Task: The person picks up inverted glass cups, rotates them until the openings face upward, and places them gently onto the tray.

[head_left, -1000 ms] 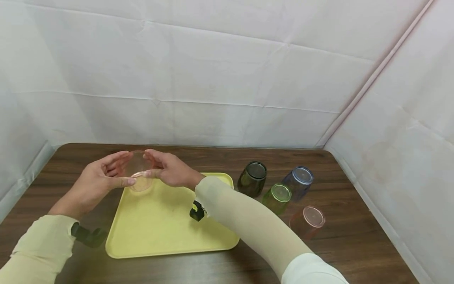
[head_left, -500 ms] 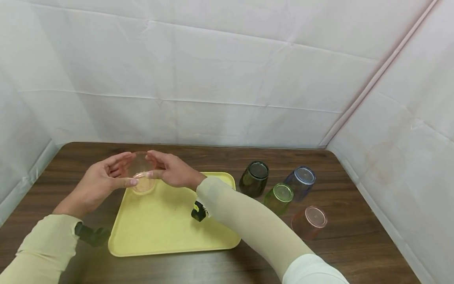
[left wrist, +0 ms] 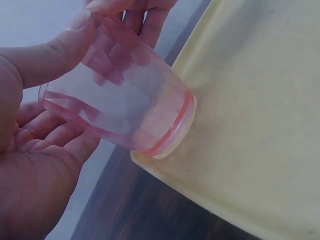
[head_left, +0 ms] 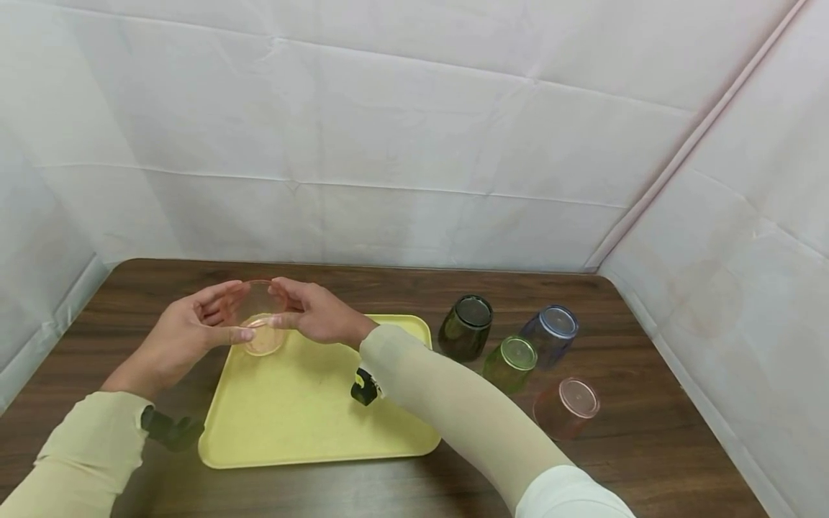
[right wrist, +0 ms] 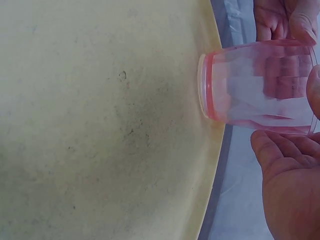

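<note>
A clear pink tumbler [head_left: 264,339] stands upright, its base down at the far left corner of the yellow tray [head_left: 311,424]. From the left, my left hand [head_left: 175,338] holds it, thumb on the near side and fingers behind. My right hand [head_left: 319,313] grips the opposite side in the same way, high up by the rim. In the left wrist view the tumbler [left wrist: 145,110] shows its thicker pink base right at the tray surface. The right wrist view shows the tumbler [right wrist: 250,87] with fingers on both its sides.
Right of the tray stand several upside-down tumblers: a dark one [head_left: 465,334], a green one [head_left: 508,367], a blue one [head_left: 547,342] and a pink one [head_left: 566,410]. My right forearm [head_left: 453,396] crosses over the tray. White sheeting [head_left: 388,144] hangs behind the wooden table [head_left: 635,446].
Both hands have lowered the pink tumbler slightly toward the tray corner, keeping their hold. The view has shifted a little; the other tumblers stay put.
</note>
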`<state>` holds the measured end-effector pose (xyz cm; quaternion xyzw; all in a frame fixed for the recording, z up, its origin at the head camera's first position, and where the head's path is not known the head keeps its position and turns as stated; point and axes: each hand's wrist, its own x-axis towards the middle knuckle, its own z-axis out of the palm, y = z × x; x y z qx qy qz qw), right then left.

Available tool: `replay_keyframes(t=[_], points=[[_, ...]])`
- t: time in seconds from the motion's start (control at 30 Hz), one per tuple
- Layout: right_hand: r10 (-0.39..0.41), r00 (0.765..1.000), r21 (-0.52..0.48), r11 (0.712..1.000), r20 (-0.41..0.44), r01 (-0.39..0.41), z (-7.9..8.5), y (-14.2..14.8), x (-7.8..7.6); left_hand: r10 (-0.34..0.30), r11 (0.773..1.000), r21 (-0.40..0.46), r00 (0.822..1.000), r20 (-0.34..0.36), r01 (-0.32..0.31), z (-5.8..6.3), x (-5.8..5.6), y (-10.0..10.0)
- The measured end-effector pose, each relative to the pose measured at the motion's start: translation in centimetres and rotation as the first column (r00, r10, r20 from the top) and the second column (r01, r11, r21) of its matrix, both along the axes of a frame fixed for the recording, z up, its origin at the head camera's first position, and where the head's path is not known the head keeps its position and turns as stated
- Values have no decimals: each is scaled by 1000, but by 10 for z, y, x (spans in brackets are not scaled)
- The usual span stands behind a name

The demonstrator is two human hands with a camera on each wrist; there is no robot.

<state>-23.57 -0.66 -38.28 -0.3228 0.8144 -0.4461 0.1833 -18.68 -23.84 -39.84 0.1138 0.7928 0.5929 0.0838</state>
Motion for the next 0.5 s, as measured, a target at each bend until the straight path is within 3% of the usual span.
replay_keyframes(t=[0.5], points=[[13, 1000, 21, 1000, 10, -13, -4, 1, -1, -5, 1000, 0, 1000, 25, 5, -3, 3, 1]])
